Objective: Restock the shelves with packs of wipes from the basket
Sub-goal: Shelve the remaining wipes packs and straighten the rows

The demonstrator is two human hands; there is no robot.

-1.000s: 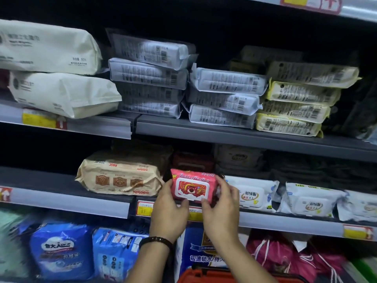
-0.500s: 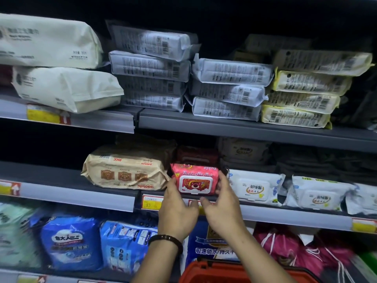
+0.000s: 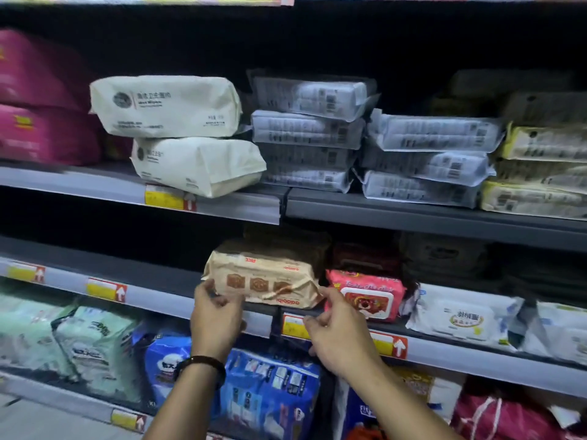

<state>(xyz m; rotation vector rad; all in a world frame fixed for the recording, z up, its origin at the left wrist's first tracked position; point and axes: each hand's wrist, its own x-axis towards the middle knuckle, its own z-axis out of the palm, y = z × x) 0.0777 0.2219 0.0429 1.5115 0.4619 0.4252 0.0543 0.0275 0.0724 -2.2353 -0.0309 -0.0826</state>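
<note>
A pink pack of wipes (image 3: 365, 293) with a bear picture lies on the middle shelf (image 3: 178, 281), free of both hands. To its left lies a beige pack (image 3: 263, 277). My left hand (image 3: 216, 315) grips the beige pack's left end with curled fingers and thumb. My right hand (image 3: 336, 331) pinches its lower right corner, just in front of the pink pack. A sliver of the red basket (image 3: 365, 435) shows at the bottom edge.
White lidded wipe packs (image 3: 460, 315) lie right of the pink one. The upper shelf holds cream packs (image 3: 165, 106), grey stacks (image 3: 308, 134) and yellow-edged stacks (image 3: 540, 173). Blue and green bags (image 3: 270, 385) fill the shelf below. Price-tag rails (image 3: 104, 289) line the shelf edges.
Both hands have let go of the pink pack, which now rests on the shelf, and have moved left onto the beige pack. The view has shifted left and up.
</note>
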